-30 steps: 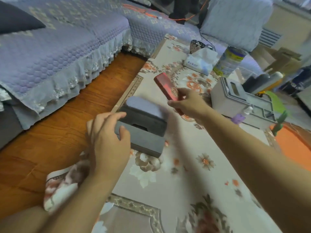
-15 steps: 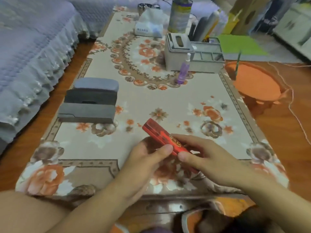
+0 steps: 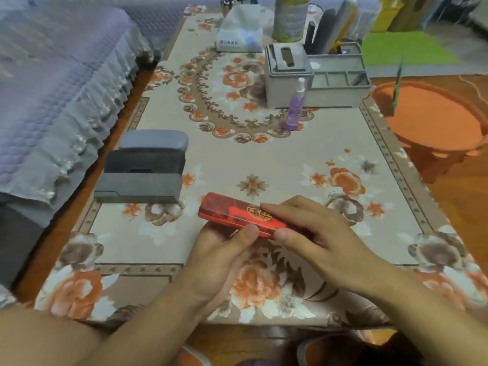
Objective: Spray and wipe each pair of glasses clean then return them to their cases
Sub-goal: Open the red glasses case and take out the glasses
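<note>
Both hands, left hand (image 3: 224, 249) and right hand (image 3: 311, 233), now gripping the closed red case (image 3: 237, 216) at six o'clock on the counter (image 3: 290, 165), brought from twelve o'clock, grey cases (image 3: 144, 170) released at nine o'clock, ready for opening.

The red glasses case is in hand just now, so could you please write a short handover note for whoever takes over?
Left hand holds the red glasses case from beneath, thumb on its near edge.
Right hand grips the case's right end; the case looks closed.
Three grey cases sit side by side at the table's left; the purple spray bottle stands upright by the grey organiser.
Done: nothing visibly cleaned.
Left: open the case, spray, wipe and return each pair.
</note>
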